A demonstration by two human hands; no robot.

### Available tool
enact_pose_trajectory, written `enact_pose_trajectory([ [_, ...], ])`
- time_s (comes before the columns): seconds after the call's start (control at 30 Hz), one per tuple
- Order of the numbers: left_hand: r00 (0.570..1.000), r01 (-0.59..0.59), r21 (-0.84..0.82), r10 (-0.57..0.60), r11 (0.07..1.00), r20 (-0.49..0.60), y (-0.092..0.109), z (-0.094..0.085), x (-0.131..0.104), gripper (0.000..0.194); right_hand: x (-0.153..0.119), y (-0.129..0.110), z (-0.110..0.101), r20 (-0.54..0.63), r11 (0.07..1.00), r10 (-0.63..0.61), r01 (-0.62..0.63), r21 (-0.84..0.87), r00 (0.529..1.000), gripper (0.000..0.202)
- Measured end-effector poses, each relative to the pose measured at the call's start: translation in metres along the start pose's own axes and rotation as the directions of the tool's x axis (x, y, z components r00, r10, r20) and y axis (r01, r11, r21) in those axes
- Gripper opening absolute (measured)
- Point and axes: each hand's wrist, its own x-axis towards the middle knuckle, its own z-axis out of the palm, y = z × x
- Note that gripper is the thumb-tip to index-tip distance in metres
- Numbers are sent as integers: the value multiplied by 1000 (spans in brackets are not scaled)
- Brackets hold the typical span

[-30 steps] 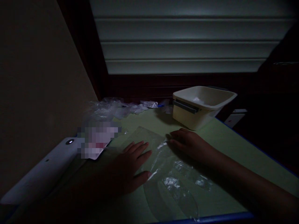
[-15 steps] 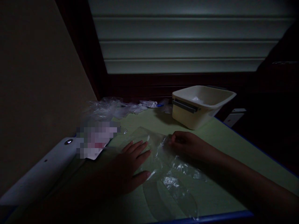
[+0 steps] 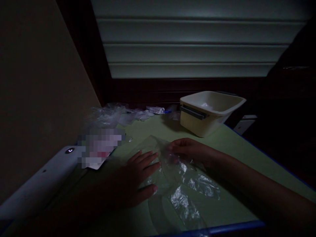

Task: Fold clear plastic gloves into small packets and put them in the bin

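A clear plastic bag [image 3: 185, 200] with crinkled, shiny parts lies on the green table [image 3: 229, 204]. My left hand [image 3: 138, 177] rests flat on the bag's left part, palm down with fingers spread. To its right, my right hand [image 3: 187, 149] has its fingers pressed together on the bag's upper edge, pulling up a fold of the film. The two handle-like strips of the bag reach toward the table's front edge.
A cream bin [image 3: 197, 123] with grey handles stands at the back right, some clear plastic inside. Crumpled clear bags [image 3: 111, 113] lie along the back left. A blurred pink-and-white packet [image 3: 108, 143] and a white device [image 3: 44, 177] are at left.
My right hand has moved a little to the left with the film, folding it toward my left hand. The bag's lower strips have shifted and crinkled. The view has turned slightly.
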Motion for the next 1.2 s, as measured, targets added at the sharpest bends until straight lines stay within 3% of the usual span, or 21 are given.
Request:
enact_pose_trajectory([
  [0.4, 1000, 2, -16, -2, 1000, 7, 0, 2, 1, 52, 4, 6, -11, -131, 994, -91, 98, 43, 987, 15],
  [0.53, 1000, 5, -21, -5, 1000, 2, -1, 3, 1, 52, 9, 11, -21, -194, 980, -195, 183, -79, 961, 19],
  [0.67, 1000, 15, -20, -14, 1000, 20, 0, 0, 2, 52, 11, 13, -33, -264, 919, -342, 262, -296, 902, 21],
  [0.77, 998, 39, -20, -38, 999, 40, 2, -3, 3, 53, 7, 9, -38, -300, 827, -468, 291, -481, 831, 22],
  [0.87, 998, 45, -17, -44, 999, 46, 4, -5, 2, 53, 0, 6, -37, -262, 694, -571, 287, -660, 778, 25],
  [1.1, 999, 28, 13, -29, 1000, 28, 1, 0, 1, 53, -15, 10, -14, -119, 390, -646, 193, -900, 754, 29],
  [1.2, 998, 44, 31, -45, 999, 48, 1, 1, 2, 54, -18, 17, 2, 77, 213, -615, 259, -942, 784, 47],
])
